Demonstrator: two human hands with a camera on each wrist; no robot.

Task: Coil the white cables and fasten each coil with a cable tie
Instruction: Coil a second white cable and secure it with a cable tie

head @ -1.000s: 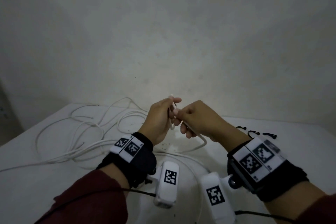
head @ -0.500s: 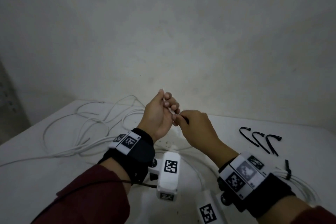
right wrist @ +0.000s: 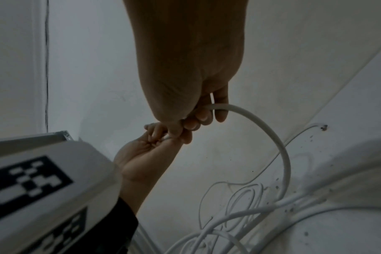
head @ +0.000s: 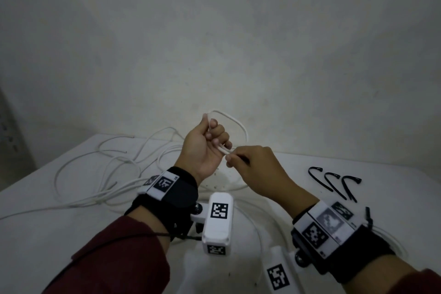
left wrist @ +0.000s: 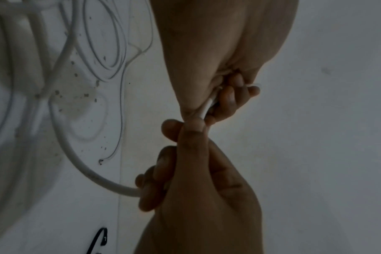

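My left hand (head: 210, 141) is raised above the white table (head: 47, 234), its fingers curled round a white cable (head: 235, 122) that arcs in one loop above and to the right of the fist. My right hand (head: 248, 162) meets it from the right and pinches the same cable between thumb and fingers. The right wrist view shows this cable (right wrist: 278, 142) curving down from my right hand (right wrist: 198, 118) to the table. In the left wrist view the cable (left wrist: 76, 158) bends away left from the right hand's fingers (left wrist: 150, 187). The left hand (left wrist: 226, 98) grips it there too.
Several loose white cables (head: 100, 174) sprawl over the table's left and middle. Three black cable ties (head: 334, 181) lie at the right. A coiled white cable (head: 391, 238) lies partly hidden behind my right wrist. A pale wall (head: 238, 43) rises behind the table.
Both hands have risen from the table. A loop of white cable now stands above my left fist, and my right hand has slid down to pinch the cable at the loop's base.
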